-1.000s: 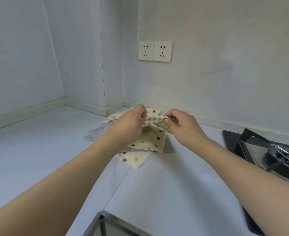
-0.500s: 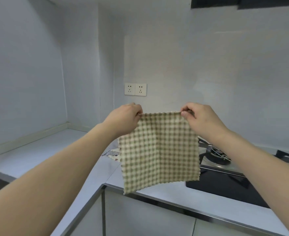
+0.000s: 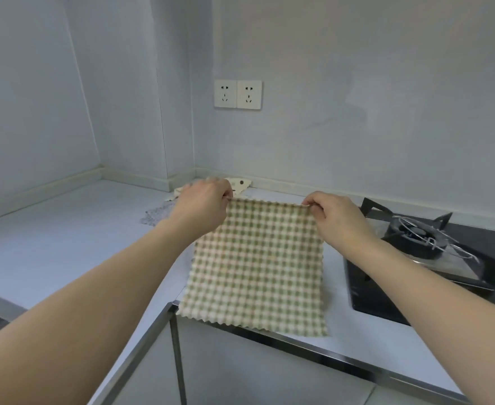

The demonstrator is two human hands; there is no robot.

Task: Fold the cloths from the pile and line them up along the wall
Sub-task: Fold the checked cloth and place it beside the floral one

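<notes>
A green and cream checked cloth (image 3: pixel 255 264) hangs spread out flat above the counter, its zigzag lower edge near the counter's front rim. My left hand (image 3: pixel 203 204) pinches its upper left corner and my right hand (image 3: pixel 335 216) pinches its upper right corner. Behind my left hand lies the pile: a cream cloth with coloured dots (image 3: pixel 240 184) and a grey patterned cloth (image 3: pixel 157 216), both mostly hidden by my hand and forearm. The pile sits near the back wall's corner.
A pale counter (image 3: pixel 65 247) runs along two walls that meet at a boxed corner. A black gas hob (image 3: pixel 433 258) with a metal pan stand is set in on the right. A double wall socket (image 3: pixel 237 94) is above the pile. A steel front edge (image 3: pixel 298 343) borders the counter.
The checked cloth was lifted off the pile, opened out in the air, and now is lower, over the counter. My view has tilted back down.
</notes>
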